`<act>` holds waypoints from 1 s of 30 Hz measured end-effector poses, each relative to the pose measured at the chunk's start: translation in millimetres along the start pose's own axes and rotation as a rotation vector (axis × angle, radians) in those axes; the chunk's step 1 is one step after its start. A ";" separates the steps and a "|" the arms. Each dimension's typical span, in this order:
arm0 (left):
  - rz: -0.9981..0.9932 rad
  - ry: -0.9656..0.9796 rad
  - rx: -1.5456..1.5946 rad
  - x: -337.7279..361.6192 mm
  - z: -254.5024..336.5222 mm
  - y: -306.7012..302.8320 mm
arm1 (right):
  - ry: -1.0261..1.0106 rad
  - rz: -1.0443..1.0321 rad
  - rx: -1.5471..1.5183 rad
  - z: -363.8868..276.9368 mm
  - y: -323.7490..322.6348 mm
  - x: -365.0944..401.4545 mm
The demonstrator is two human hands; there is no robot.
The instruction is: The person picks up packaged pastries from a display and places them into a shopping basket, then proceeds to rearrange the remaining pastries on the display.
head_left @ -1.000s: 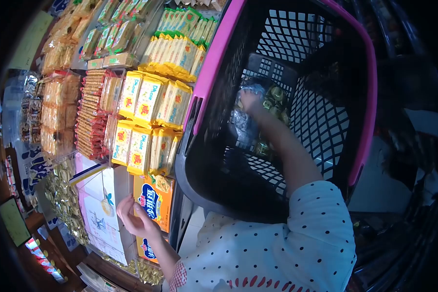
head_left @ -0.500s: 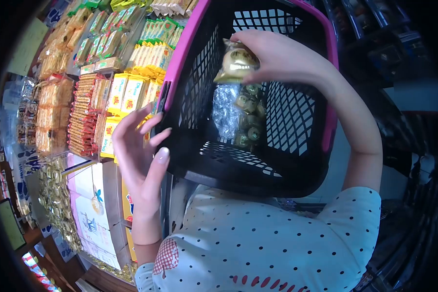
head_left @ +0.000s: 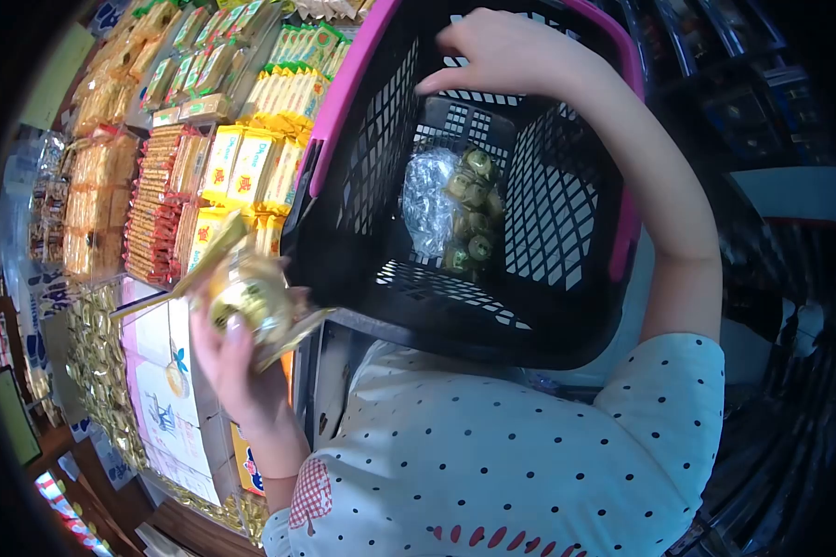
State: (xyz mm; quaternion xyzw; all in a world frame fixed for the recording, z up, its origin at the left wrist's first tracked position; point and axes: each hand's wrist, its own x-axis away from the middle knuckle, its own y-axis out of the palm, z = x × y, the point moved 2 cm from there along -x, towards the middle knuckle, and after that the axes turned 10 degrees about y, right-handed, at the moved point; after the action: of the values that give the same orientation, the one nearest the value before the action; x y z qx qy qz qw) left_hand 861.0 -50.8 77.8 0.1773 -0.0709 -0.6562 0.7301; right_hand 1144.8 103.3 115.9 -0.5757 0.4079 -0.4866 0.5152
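Your left hand (head_left: pixel 235 371) grips a gold-wrapped packet (head_left: pixel 254 302) outside the black basket (head_left: pixel 474 343), beside its near-left corner. Your right hand (head_left: pixel 520 58) is open, thumb apart from the fingers, over the basket's far end. On the basket floor, a crumpled clear plastic bag (head_left: pixel 428 200) lies beside several gold-green packets (head_left: pixel 478 223). Display compartments at left hold upright yellow packs (head_left: pixel 241 172).

Room above packages (head_left: pixel 474 218), basket walls (head_left: pixel 567 330) around
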 end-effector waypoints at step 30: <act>0.391 0.112 0.076 39.2 -16.2 -115.3 | 0.412 -0.771 -0.087 103.9 328.3 -63.1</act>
State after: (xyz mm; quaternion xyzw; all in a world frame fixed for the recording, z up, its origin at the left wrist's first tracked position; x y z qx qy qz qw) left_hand 763.9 -95.4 17.2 0.2239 -0.0878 -0.4880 0.8391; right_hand 1244.9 140.2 -217.5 -0.5977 0.2775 -0.7305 0.1791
